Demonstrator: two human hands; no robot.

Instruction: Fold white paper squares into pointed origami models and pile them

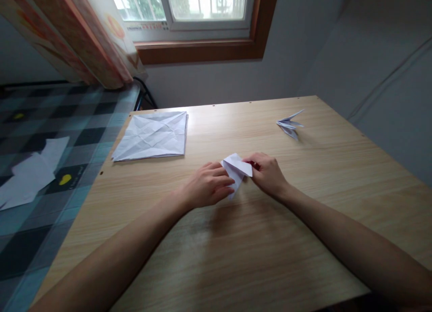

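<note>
A small folded piece of white paper (232, 168) lies between my hands near the middle of the wooden table, one flap standing up at its upper right. My left hand (211, 183) rests over its left side, fingers curled onto the paper and holding it. My right hand (266, 170) pinches the flap's right edge between thumb and fingers; the fingertips are partly hidden. Further back on the right stands a finished-looking folded paper shape (290, 124) with several thin points fanned out.
A stack of creased white paper squares (153, 135) lies at the table's back left. Left of the wooden table (324, 177), white paper pieces (33, 174) rest on a checked cloth (20, 240). Behind are a curtain (101, 46), a window and a wall.
</note>
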